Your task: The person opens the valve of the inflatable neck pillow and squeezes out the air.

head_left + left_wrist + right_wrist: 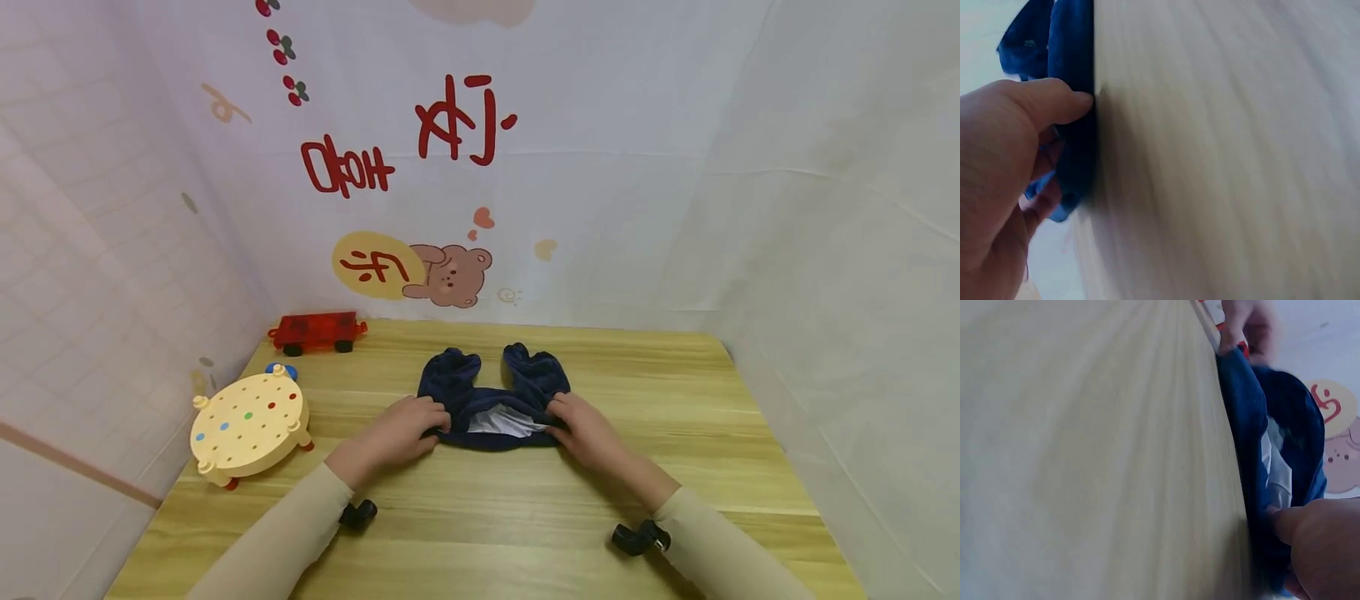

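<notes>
A pair of dark navy pants (pixel 491 443) lies on the table, the two legs bunched up at the far side. The waist faces the person and gapes, baring a white lining (pixel 504 422). At the waist's left end my left hand (pixel 405 429) pinches the fabric; in the left wrist view the thumb (pixel 1066 106) lies over the waistband, other fingers behind it. My right hand (pixel 592 433) grips the waist's right end, its thumb (pixel 1285 525) pressed at the edge of the opening in the right wrist view.
On the left stands a round cream pegged toy (pixel 247 427) with coloured dots, a blue piece (pixel 279 369) just behind it. A red toy wagon (pixel 315 332) is at the back left corner. White printed cloth walls (pixel 600 208) enclose the wooden table (pixel 480 517).
</notes>
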Motion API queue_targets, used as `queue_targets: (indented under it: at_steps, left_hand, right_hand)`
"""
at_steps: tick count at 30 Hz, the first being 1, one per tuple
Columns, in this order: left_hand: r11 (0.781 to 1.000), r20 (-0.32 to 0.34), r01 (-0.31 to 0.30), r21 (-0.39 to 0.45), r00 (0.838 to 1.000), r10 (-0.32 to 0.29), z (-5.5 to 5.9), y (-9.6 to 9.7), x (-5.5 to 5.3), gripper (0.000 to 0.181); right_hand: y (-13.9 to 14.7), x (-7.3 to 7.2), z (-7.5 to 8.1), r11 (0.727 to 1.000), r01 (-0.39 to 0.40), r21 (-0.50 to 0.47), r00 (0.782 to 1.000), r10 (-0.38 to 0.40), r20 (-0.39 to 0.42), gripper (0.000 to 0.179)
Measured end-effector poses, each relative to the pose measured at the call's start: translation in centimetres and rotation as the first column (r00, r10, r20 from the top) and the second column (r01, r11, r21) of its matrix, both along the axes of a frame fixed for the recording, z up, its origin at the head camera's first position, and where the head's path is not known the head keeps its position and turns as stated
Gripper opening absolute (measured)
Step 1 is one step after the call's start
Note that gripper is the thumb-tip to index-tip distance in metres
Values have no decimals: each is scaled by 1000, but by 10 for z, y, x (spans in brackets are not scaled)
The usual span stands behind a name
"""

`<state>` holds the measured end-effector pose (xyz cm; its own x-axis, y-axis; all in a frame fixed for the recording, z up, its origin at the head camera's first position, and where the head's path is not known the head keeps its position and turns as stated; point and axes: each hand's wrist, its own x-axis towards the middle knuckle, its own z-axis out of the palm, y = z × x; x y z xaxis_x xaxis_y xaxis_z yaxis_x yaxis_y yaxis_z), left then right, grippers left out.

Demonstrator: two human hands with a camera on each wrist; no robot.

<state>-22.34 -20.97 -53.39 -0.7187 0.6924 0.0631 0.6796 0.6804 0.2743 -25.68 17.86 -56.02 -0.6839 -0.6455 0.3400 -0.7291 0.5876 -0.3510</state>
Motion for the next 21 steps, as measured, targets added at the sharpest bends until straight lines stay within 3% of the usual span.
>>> queue_targets:
  at_steps: [7, 11, 13, 16, 19, 21]
  left_hand:
    - [997, 3, 28, -74, 1000, -27, 3, 1, 11, 13]
    - [1000, 43, 24, 9, 999, -24, 3, 5, 18, 16]
    - [995, 48, -31, 98, 998, 27, 3, 2, 16, 20]
    - [959, 36, -160, 234, 987, 156, 3, -5, 4, 25]
    - [907, 50, -298, 298, 953, 297, -2, -9, -15, 29]
    - [880, 77, -373, 294, 927, 367, -7, -10, -24, 33]
  right_hand:
    - [17, -28, -4, 998, 56, -18, 998, -56, -4, 22]
    - [19, -30, -3, 994, 106, -34, 990, -103, 92, 22]
    - [19, -29, 0, 992, 116, -51, 985, -108, 131, 29]
    - [16, -29, 6, 997, 68, -28, 992, -64, 112, 38]
    - [10, -30, 10, 999, -3, 41, 998, 1, 56, 32]
    - [4, -33, 12, 997, -17, 80, 999, 14, 34, 26]
